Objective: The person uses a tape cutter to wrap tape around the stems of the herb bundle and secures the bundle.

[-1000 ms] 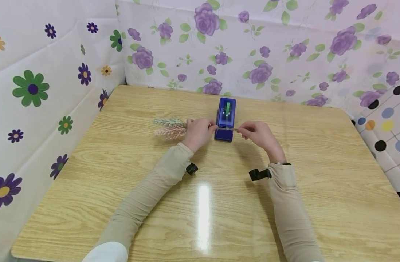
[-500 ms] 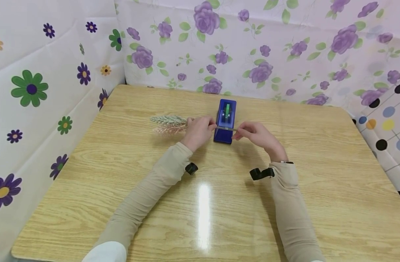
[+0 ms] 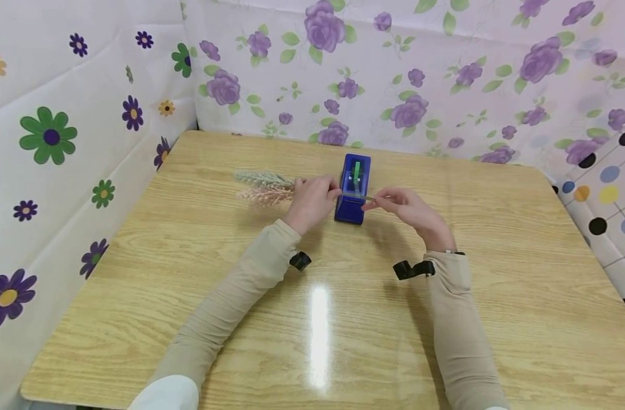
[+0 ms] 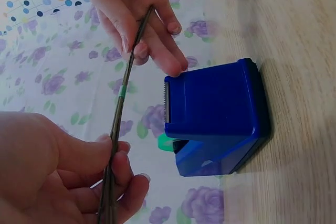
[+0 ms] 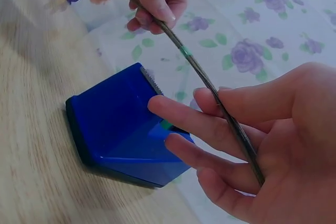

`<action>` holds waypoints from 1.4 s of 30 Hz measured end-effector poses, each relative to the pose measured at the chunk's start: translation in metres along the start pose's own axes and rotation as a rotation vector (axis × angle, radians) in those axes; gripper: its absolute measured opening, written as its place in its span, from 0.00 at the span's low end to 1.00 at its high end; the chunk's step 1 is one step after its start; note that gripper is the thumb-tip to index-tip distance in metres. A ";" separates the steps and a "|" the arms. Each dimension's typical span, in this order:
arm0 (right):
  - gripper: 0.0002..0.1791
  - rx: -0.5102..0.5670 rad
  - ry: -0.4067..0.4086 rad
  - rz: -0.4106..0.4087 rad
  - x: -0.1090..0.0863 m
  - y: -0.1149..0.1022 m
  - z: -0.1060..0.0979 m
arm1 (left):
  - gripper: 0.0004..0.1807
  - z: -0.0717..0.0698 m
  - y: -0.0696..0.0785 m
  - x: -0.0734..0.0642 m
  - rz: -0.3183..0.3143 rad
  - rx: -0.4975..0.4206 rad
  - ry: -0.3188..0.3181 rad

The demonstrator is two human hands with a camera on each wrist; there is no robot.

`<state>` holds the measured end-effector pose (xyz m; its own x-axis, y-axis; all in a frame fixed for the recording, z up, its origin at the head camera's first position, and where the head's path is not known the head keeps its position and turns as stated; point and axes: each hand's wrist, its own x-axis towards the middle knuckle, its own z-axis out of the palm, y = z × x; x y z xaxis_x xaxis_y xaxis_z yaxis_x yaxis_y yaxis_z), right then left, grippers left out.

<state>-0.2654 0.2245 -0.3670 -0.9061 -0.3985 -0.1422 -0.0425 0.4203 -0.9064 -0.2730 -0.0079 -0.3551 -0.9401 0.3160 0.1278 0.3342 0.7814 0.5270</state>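
Note:
My left hand [image 3: 312, 199] pinches a thin bundle of artificial flower stems [image 4: 122, 95] between thumb and fingers. The fluffy pale green and pink heads [image 3: 265, 188] stick out to its left. My right hand [image 3: 407, 210] holds the stems' other end between thumb and forefinger, its remaining fingers spread loosely. A narrow green band [image 5: 185, 50] circles the stems between the hands. Just below them stands a blue tape dispenser [image 3: 350, 210] with a green hub and a toothed cutter [image 4: 167, 102]. A fingertip of my right hand lies at the cutter's edge; whether it touches is unclear.
The dispenser stands on a wood-grain table [image 3: 241, 341] near its back edge. A floral sheet [image 3: 302, 74] hangs behind, and a flowered one [image 3: 102, 142] lines the left side. Black wrist-camera mounts [image 3: 412, 270] stick out from the sleeves.
Both hands have shifted slightly away from me with the stems, toward the dispenser's back. The right hand's fingers have spread toward the dispenser. The flower heads have moved up a little in view.

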 end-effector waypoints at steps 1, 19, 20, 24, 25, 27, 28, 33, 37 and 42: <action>0.17 -0.003 0.001 0.003 -0.001 0.000 0.000 | 0.07 -0.001 0.000 0.000 0.006 -0.004 -0.001; 0.16 -0.038 -0.084 0.054 -0.003 -0.002 -0.003 | 0.11 -0.001 -0.008 0.002 -0.034 -0.136 -0.270; 0.16 -0.034 -0.095 0.049 -0.004 -0.003 -0.003 | 0.12 -0.003 -0.008 0.002 -0.034 -0.138 -0.291; 0.14 -0.023 -0.133 0.023 -0.006 -0.006 -0.005 | 0.14 -0.009 -0.007 0.002 -0.005 -0.103 -0.362; 0.13 -0.027 -0.140 0.019 -0.007 -0.007 -0.006 | 0.15 -0.011 -0.007 0.003 0.006 -0.089 -0.377; 0.12 -0.049 -0.149 0.012 -0.008 -0.008 -0.006 | 0.16 -0.014 -0.006 0.003 0.038 -0.055 -0.406; 0.12 -0.072 -0.153 0.004 -0.008 -0.008 -0.006 | 0.16 -0.016 -0.006 0.002 0.051 -0.040 -0.419; 0.11 -0.144 -0.214 -0.049 -0.010 -0.008 -0.007 | 0.16 -0.022 -0.004 0.000 0.090 -0.001 -0.462; 0.09 -0.152 -0.299 -0.083 -0.012 -0.010 -0.006 | 0.13 -0.026 -0.001 -0.004 0.103 0.016 -0.468; 0.10 -0.182 -0.363 -0.059 -0.015 -0.014 -0.005 | 0.11 -0.031 0.002 -0.008 0.098 0.025 -0.518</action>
<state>-0.2530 0.2291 -0.3504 -0.6940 -0.6740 -0.2530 -0.1931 0.5128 -0.8365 -0.2672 -0.0257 -0.3290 -0.7502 0.6077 -0.2605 0.4259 0.7455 0.5126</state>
